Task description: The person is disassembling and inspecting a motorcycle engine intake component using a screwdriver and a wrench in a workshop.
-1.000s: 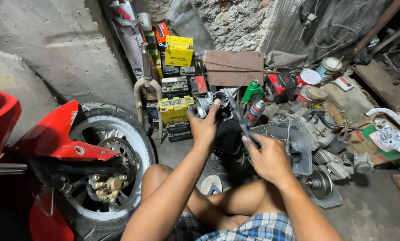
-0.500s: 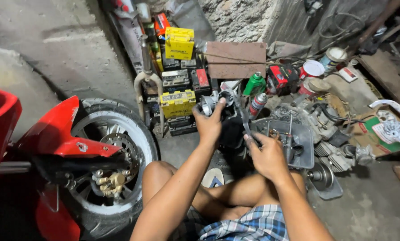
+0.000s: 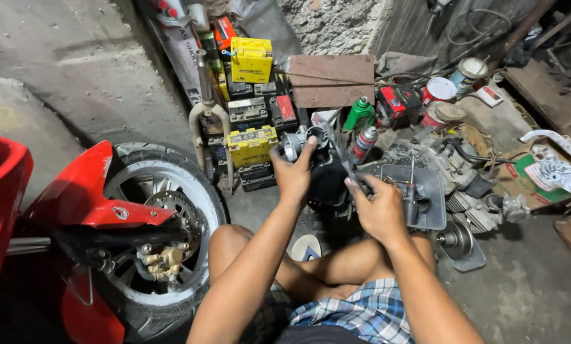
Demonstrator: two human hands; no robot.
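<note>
A small metal carburetor is clasped in the left hand, raised above the floor. A screwdriver is pinched by the right hand, beside a grey tray.

Yellow box atop stack — red box right.

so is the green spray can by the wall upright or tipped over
Upright: the green spray can stands on its base, cap on top, beside the red battery.
</note>
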